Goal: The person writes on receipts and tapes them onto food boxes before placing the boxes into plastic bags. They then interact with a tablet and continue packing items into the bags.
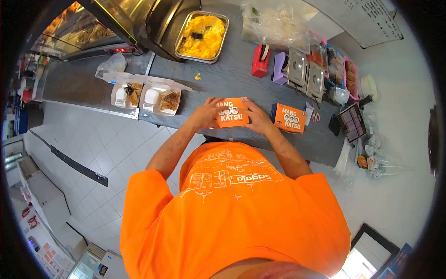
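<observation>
An orange food box [232, 113] printed "MANG KATSU" lies closed on the dark counter in front of my body. My left hand [207, 113] grips its left side, fingers reaching over the lid. On its right side, my right hand [255, 115] rests with fingers bent over the edge and top. A second closed orange box [288, 118] with the same print sits just to the right. Over to the left are two open boxes, one [126, 94] beside the other [160, 100], each with a white packet and browned food inside.
A metal tray [223, 17] of yellow food stands at the back, near a heated display case [83, 28]. Red [260, 60] and purple [279, 68] tape dispensers, lidded metal containers [316, 80] and scissors [316, 117] are on the right. A small yellow scrap [198, 76] lies behind the boxes.
</observation>
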Tool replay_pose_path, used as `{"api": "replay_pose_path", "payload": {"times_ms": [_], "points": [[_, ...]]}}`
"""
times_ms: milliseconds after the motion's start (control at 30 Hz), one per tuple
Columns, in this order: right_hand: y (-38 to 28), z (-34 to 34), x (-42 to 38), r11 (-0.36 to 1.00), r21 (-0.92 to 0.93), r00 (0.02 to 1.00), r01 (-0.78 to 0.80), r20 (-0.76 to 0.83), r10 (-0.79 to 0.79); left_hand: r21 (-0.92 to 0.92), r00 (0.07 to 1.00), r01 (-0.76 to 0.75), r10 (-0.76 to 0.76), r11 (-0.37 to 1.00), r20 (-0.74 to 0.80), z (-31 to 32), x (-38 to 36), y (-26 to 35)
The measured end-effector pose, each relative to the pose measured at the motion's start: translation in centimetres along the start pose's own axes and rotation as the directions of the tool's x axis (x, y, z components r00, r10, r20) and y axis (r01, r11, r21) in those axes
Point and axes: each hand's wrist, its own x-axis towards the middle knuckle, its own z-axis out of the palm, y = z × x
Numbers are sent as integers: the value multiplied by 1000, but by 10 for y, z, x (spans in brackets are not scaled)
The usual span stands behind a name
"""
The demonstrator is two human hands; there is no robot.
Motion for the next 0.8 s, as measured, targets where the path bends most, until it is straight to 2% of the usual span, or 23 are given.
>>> {"api": "replay_pose_path", "payload": {"times_ms": [67,100,167,300,367,400,467,500,567,600,633,700,733,767,800], "points": [[-8,-12,2,992,24,980,125,152,-128,108,981,-97,77,989,180,-3,9,10],[1,-5,0,991,22,980,131,151,-133,112,982,-96,75,989,174,-3,13,8],[21,19,-13,959,-99,963,264,84,-257,262,960,-209,147,942,239,4,12,0],[24,21,-21,947,-105,952,304,-1,-306,256,954,-239,177,937,242,22,-6,-3],[18,18,-24,930,-136,936,342,-41,-350,383,964,-213,130,899,232,23,-13,4],[17,16,-23,930,-136,936,341,-41,-350,382,964,-213,130,899,233,29,-17,3],[18,11,-18,938,31,937,344,-69,-341,413,976,-213,176,886,126,42,-20,-3],[25,9,-11,937,28,936,347,-66,-345,368,980,-200,185,908,78,41,-19,3],[48,5,22,996,57,948,75,-314,-54,304,990,-136,121,943,66,34,-8,14],[60,3,46,984,167,872,-66,-470,139,244,996,-73,58,967,64,34,-4,18],[75,1,76,936,300,739,-183,-586,332,245,997,-68,54,967,63,38,0,21],[140,17,122,751,519,563,-409,-505,655,189,996,83,-76,978,-43,51,5,26],[138,7,131,751,521,565,-406,-503,654,191,996,86,-80,978,-44,58,5,30],[138,-6,140,409,755,482,-513,-141,865,158,983,142,-121,977,-136,65,3,35],[137,-17,147,-8,816,366,-579,268,891,120,960,194,-163,974,-228,70,1,38]]}}
